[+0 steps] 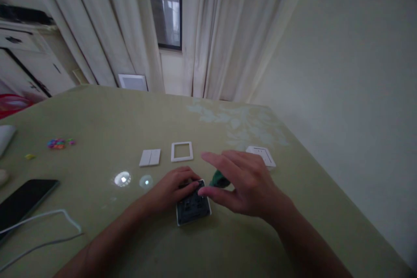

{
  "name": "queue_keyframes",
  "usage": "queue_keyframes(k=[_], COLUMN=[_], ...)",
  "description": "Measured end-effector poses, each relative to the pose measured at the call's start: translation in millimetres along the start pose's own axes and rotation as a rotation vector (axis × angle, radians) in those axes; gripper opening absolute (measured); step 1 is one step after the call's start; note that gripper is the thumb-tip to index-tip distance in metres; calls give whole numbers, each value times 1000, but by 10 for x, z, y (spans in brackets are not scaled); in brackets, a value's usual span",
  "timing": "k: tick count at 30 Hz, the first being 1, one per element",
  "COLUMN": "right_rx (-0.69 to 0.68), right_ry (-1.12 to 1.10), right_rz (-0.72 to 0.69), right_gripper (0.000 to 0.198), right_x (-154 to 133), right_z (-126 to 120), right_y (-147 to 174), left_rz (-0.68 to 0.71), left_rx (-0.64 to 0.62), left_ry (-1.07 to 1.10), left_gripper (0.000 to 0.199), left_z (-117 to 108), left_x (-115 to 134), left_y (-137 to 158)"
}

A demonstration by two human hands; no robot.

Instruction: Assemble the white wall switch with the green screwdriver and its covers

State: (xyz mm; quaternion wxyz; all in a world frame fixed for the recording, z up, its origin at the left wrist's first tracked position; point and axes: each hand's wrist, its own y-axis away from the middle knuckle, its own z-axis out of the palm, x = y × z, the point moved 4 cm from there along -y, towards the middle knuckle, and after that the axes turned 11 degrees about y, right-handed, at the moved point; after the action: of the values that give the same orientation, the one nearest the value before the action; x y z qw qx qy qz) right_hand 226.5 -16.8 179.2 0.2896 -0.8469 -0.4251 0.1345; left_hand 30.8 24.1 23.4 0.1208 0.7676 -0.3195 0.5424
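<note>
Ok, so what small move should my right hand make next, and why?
Probably bring your right hand's thumb and index finger together on the green object: they stand apart with it showing between them, and your left hand is already holding the dark module.

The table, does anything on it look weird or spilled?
Maybe: pale, leafy patches show on the far right of the tabletop; the rest looks mostly plain green. I can't tell whether they're decoration or damage. A small yellow bit lies apart from the colorful pile. I see nothing spilled.
</note>
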Motion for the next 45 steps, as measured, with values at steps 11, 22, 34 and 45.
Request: queue_keyframes(k=[11, 22, 34, 45], right_rx=[-126, -143, 377, -59], right_ry=[-277, -153, -12, -337], right_rz=[73, 169, 580, 772], right_gripper=[49, 46, 22, 27], right_x=[13, 117, 433, 836], right_z=[118, 183, -217, 349], right_y=[3, 50, 101, 126], left_rz=[0, 5, -65, -358], left_rx=[2, 54, 237, 769], left_ry=[-8, -154, -129, 1610], left_gripper=[31, 33, 69, 50], left_z=[-8, 115, 129, -7], left_x=[29, 277, 233, -27], left_y=[10, 109, 169, 14])
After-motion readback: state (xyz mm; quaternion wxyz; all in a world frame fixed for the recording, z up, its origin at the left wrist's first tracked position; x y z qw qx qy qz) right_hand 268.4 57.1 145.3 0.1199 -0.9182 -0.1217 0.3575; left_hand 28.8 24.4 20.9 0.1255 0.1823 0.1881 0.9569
